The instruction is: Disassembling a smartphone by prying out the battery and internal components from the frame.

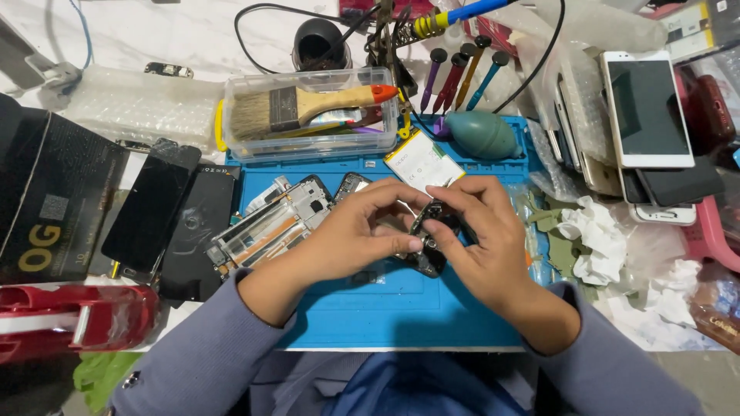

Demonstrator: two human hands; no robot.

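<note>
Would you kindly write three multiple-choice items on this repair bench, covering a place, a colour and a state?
1. Where does the paintbrush lie?
A. on the clear box
B. on the mat
C. on the floor

2. What colour is the mat?
A. red
B. blue
C. white

3. How is the small dark part held?
A. by neither hand
B. by one hand
C. by both hands

Key: 1 A, it rests across the box's top. 2 B, the mat is blue. 3 C, the left hand and right hand both pinch it.
</note>
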